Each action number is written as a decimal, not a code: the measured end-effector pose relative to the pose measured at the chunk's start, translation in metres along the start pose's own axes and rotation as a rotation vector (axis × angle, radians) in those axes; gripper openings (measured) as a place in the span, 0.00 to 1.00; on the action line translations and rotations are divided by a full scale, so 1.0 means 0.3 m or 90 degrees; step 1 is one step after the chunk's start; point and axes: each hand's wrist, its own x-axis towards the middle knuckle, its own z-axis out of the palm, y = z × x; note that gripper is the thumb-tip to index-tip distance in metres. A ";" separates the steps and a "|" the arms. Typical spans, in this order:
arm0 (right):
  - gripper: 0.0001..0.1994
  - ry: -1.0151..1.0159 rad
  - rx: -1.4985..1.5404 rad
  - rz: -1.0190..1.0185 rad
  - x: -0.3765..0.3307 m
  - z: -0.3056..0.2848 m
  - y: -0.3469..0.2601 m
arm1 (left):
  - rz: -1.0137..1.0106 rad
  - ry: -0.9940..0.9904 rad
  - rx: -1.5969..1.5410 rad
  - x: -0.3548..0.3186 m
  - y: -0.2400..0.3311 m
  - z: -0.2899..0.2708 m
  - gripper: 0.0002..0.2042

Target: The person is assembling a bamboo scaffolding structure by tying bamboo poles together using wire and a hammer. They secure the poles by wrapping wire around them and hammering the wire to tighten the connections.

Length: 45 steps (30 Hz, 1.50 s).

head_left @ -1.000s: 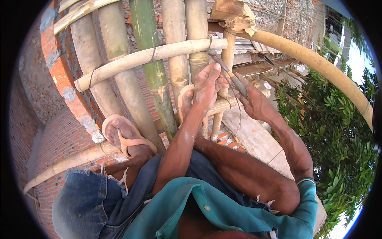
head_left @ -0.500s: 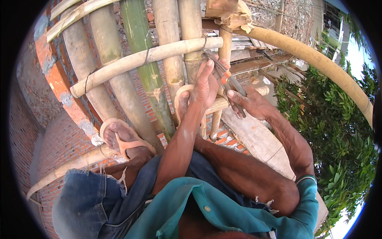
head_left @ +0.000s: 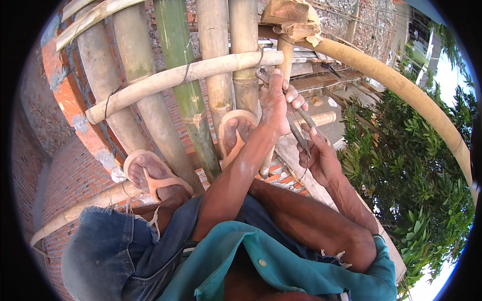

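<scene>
My left hand is closed around a pair of long-handled metal pincers, whose rounded head shows beside the thumb, just below a bamboo crosspiece. My right hand is at the handle ends, thumb and fingers pinched together. From those fingers hangs a thin dark wire; the grip itself is partly hidden. Dark wire ties bind the crosspiece to the upright bamboo poles, one of them a green pole.
My sandalled feet rest among the poles, one beside a lower bamboo bar. A curved bamboo pole arches on the right, near a wooden block. A pale plank lies below my right hand. Brickwork is left, leafy branches right.
My left hand has closed around the pincers, where its fingers were stretched out before. My right hand has slipped lower toward the handle ends, and a thin wire now shows there.
</scene>
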 end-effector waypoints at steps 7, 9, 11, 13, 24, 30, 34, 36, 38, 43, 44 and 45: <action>0.23 -0.011 -0.240 -0.075 -0.152 -0.071 0.075 | -0.005 -0.016 -0.032 -0.001 0.003 0.007 0.20; 0.25 0.116 -0.400 -0.187 -0.164 -0.108 0.059 | -0.004 -0.026 -0.036 -0.004 0.005 0.000 0.19; 0.24 0.080 -0.648 -0.291 -0.162 -0.125 0.034 | -0.001 -0.044 -0.029 -0.008 0.010 -0.005 0.19; 0.24 0.073 -0.766 -0.379 -0.159 -0.119 -0.006 | -0.041 -0.051 -0.077 -0.014 0.019 -0.007 0.19; 0.35 0.167 -1.181 -0.575 0.049 0.087 -0.049 | 0.044 0.123 0.022 0.004 -0.019 0.054 0.17; 0.18 -0.214 -0.269 0.158 0.134 -0.061 -0.042 | 0.037 0.114 0.141 -0.004 0.042 -0.009 0.16; 0.27 -0.269 -0.260 0.181 0.157 -0.068 -0.015 | -0.073 -0.034 0.028 -0.012 0.092 -0.023 0.19; 0.36 -0.109 -0.453 0.028 0.141 -0.049 -0.006 | -0.078 -0.028 0.023 -0.011 0.091 -0.009 0.17; 0.44 -0.027 -0.432 -0.070 0.092 -0.030 0.002 | -0.035 0.047 0.054 -0.006 0.070 0.015 0.17; 0.38 0.159 -0.919 -0.367 0.027 0.011 0.057 | 0.034 0.169 0.144 0.012 0.033 0.044 0.17; 0.36 0.169 -0.961 -0.396 0.032 0.012 0.070 | 0.051 0.176 0.151 0.015 0.027 0.045 0.17; 0.28 0.106 -0.895 -0.320 0.042 -0.006 0.059 | 0.056 0.197 0.198 0.016 0.023 0.042 0.16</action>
